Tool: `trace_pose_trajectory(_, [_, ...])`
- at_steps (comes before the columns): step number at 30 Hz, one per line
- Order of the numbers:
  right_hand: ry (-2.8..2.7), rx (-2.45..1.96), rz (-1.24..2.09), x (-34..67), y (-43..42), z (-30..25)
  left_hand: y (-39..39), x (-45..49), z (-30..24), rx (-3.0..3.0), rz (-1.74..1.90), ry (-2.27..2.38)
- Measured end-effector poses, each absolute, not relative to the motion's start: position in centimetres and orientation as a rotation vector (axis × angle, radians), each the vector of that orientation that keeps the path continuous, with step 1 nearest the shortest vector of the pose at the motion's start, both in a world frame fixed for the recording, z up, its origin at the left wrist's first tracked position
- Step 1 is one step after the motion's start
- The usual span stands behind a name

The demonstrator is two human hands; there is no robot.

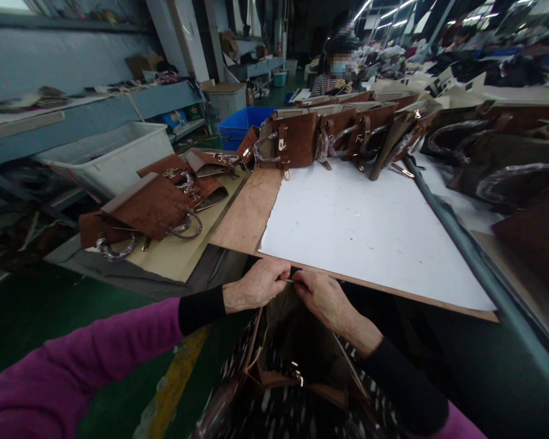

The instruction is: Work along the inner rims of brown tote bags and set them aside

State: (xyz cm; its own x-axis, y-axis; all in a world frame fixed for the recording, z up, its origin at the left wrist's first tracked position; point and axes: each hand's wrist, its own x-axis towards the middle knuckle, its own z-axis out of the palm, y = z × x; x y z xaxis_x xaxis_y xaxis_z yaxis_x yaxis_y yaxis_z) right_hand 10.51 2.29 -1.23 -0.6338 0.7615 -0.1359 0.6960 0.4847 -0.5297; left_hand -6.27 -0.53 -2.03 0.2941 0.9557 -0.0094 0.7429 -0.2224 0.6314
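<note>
My left hand (255, 285) and my right hand (322, 299) meet just below the table's near edge, fingers curled and pinching the top rim of an open brown handbag (293, 372) that rests in my lap. The bag's dark inside shows between my wrists, with a gold clasp (297, 377) lower down. What exactly the fingertips pinch is too small to make out; it looks like a thin strip or zip at the bag's mouth.
A white sheet (361, 231) covers the wooden tabletop (247, 213). A row of brown handbags (297, 140) stands along the far edge; more lie on a side board (155, 204) at left. White (114, 155) and blue (240, 125) bins stand behind. A person (338, 73) works at the far end.
</note>
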Motion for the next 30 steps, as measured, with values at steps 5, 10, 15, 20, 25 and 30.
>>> trace_pose_trajectory(5, [-2.612, -1.188, 0.906, 10.4, 2.3, -1.1, -0.8, -6.5, -1.6, 1.999, 0.521, 1.52])
trace_pose_trajectory(10, [-2.57, -1.186, 1.051, 10.6, 2.4, -0.5, -1.2, -6.9, -0.8, 1.969, 0.508, 1.515])
trace_pose_trajectory(15, [-2.542, -1.188, 1.089, 10.5, 2.5, -0.7, -1.6, -7.6, -1.0, 1.939, 0.436, 1.628])
trace_pose_trajectory(20, [-2.58, -1.223, 1.034, 10.6, 2.6, -0.9, -1.8, -7.8, -1.1, 1.899, 0.461, 1.632])
trace_pose_trajectory(25, [-2.627, -1.083, 1.021, 10.1, 2.3, -0.5, -1.7, -7.6, -0.9, 1.891, 0.481, 1.61])
trace_pose_trajectory(30, [-2.598, -1.086, 1.007, 8.7, 2.3, -1.0, -1.6, -6.9, -0.3, 1.883, 0.467, 1.627])
